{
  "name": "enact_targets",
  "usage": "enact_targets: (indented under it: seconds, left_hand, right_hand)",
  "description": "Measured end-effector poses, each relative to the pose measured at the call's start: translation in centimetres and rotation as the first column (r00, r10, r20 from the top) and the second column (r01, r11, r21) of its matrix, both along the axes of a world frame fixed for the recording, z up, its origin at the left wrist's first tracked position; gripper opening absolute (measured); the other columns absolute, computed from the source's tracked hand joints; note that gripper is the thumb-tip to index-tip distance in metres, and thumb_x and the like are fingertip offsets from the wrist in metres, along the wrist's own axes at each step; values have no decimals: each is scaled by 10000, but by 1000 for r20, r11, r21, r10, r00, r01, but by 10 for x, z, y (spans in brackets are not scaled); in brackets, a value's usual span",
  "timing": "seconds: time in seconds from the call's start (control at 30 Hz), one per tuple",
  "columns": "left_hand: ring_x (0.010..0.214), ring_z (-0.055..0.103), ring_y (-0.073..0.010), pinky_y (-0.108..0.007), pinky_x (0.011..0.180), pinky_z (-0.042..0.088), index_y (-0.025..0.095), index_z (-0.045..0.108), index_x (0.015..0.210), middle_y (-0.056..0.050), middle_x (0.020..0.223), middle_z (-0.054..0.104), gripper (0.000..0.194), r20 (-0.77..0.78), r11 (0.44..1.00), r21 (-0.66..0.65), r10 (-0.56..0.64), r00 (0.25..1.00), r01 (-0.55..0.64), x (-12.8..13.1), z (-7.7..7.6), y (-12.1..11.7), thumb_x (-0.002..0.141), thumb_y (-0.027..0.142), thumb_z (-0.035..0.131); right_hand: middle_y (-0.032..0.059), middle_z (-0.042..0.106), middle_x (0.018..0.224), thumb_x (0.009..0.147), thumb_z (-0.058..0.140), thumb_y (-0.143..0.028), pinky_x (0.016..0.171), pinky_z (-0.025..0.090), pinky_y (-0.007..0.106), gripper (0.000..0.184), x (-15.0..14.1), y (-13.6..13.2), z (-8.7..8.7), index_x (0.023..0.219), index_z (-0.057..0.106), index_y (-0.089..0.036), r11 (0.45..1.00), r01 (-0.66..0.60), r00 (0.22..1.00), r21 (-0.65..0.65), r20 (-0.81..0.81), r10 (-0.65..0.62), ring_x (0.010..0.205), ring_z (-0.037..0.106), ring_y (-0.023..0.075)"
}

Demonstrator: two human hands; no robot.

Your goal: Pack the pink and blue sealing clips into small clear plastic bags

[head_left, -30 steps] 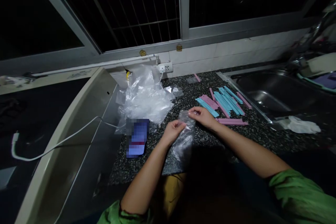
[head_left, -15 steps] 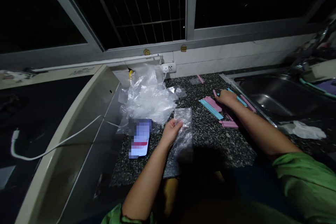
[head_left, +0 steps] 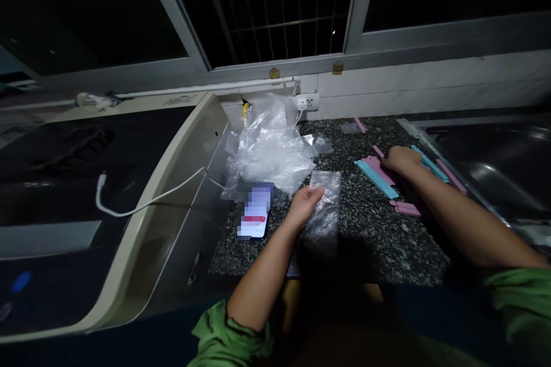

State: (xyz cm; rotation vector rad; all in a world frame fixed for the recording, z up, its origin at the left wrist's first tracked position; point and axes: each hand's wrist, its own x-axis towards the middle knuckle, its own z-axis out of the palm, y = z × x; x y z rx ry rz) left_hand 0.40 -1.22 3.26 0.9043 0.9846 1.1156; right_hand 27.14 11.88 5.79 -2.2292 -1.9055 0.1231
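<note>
My left hand pinches the upper left part of a clear plastic bag that lies flat on the counter. My right hand is closed among flat pink and blue strips, with a pink strip jutting out past its fingers; the fingertips are partly hidden. Just left of it, blue strips lie beside a fan of pink strips. A short stack of pink strips lies nearer me. Beyond the right wrist are more blue strips and pink strips.
A heap of clear plastic bags fills the back left of the speckled counter. A lit phone lies before it. A white cable crosses the washing machine at left. The sink is at right.
The view has swung left, so everything appears farther right. My left hand stays on the bag. A pink strip seen below my right hand earlier no longer shows there.
</note>
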Motion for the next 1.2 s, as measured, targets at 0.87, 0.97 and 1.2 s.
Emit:
enact_targets:
  seconds: [0.87,0.97,1.2]
  left_hand:
    - [583,484,-121,-246,615,362,148,583,700,7,613,578,208,-94,974,28,228,969,-226,-7,-8,8,614,330,637]
    - [610,496,-128,-249,628,367,147,588,720,-1,646,591,211,-102,975,34,223,969,-220,-7,-9,8,621,329,628]
    - [544,450,-106,-237,582,338,153,569,687,21,588,551,212,-82,990,-6,140,987,-141,-4,-8,6,615,342,631]
  right_hand:
    - [-29,514,490,562,652,-534,477,307,233,381,-82,-103,27,544,535,-171,882,-468,536,-50,-810,238,465,431,85]
    - [-42,494,477,560,666,-542,469,283,225,397,-88,-109,24,561,540,-165,870,-488,469,-68,-862,195,452,411,72]
    - [-46,495,466,550,702,-536,446,260,215,410,-91,-109,18,554,547,-156,873,-486,364,-39,-917,162,435,406,58]
